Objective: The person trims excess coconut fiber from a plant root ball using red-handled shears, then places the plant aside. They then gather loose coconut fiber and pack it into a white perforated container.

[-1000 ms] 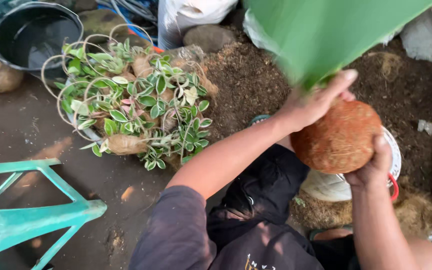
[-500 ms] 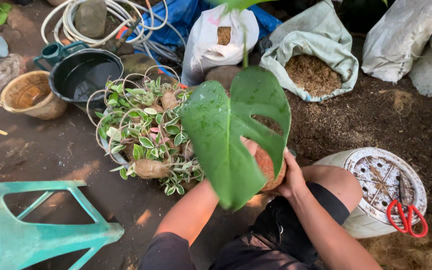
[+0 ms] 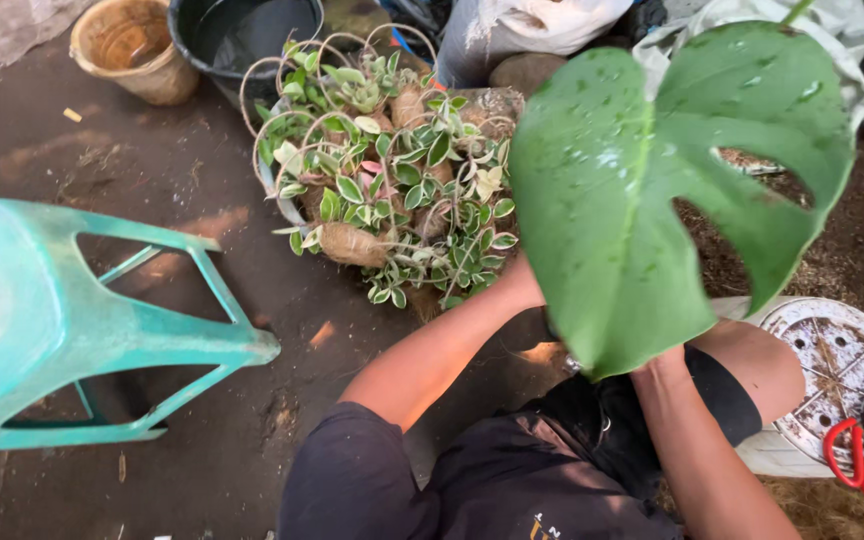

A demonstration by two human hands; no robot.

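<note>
Bare dark dirt floor [image 3: 152,190], toppled teal plastic stool [image 3: 62,320], dappled daylight, sacks [image 3: 512,30] behind

Both forearms reach forward, converging; hands hidden, grip unseen.

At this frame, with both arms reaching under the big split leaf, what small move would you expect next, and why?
Probably tilting the plant so the big green leaf swings aside. It covers both hands: the left forearm and right forearm vanish beneath it, so whatever they hold cannot be seen from the head view. The red-handled scissors lie untouched on the white round lid, so cutting seems less likely.
</note>
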